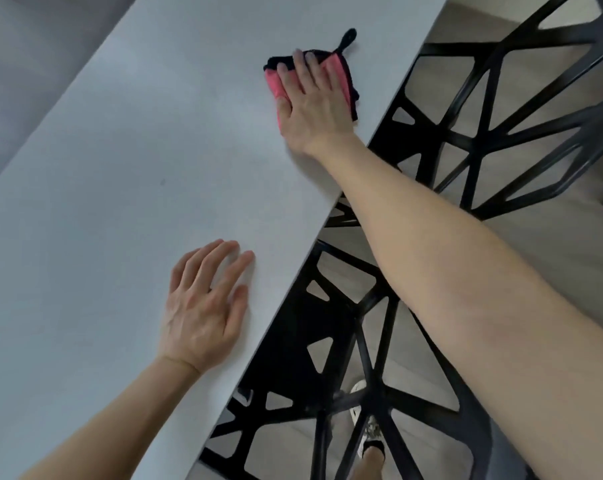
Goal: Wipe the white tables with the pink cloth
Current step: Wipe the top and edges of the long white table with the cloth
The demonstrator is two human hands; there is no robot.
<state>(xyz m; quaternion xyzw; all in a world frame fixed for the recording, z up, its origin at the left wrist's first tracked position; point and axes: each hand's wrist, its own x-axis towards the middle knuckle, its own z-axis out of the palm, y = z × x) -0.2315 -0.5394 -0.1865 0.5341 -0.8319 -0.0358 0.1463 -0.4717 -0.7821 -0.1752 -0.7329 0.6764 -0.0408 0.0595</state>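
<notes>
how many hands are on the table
2. The left hand rests on the near part of the table; the right hand presses on the cloth farther along, by the table's right edge.

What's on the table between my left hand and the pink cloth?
Nothing: the head view shows bare table between the left hand and the cloth.

Head camera looks steeply down, close over the white table (102,202).
</notes>
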